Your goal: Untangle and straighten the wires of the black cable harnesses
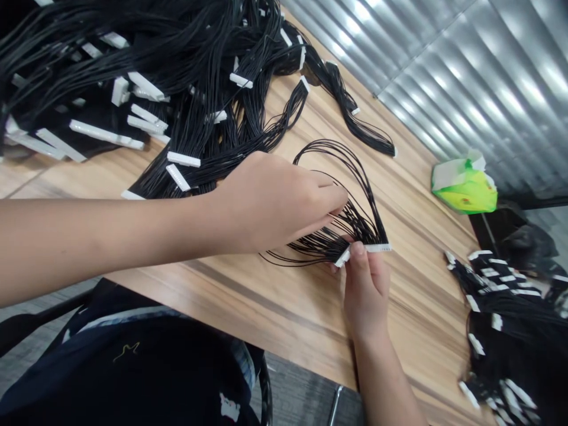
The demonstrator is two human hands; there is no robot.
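My right hand (367, 290) pinches a black wire harness (357, 222) at its white connectors, thumb on top. One connector (379, 248) points right, and the other connector (342, 257) angles down to the left beside my thumb. Reaching in from the left, my left hand (279, 204) has its fingers curled closed on the harness's thin black wires; its fingertips are partly hidden. Some wires arch up in a loop beyond the fingers, while others fan out beneath the hand. The harness is held above the wooden table (412, 296), near its front edge.
A large pile of black wire harnesses (199, 77) with white connectors covers the table's upper left. Another harness pile (519, 331) lies at the lower right. A green and white soft packet (465, 186) sits by the corrugated metallic wall (470, 77). One bundle (368, 133) extends toward the wall.
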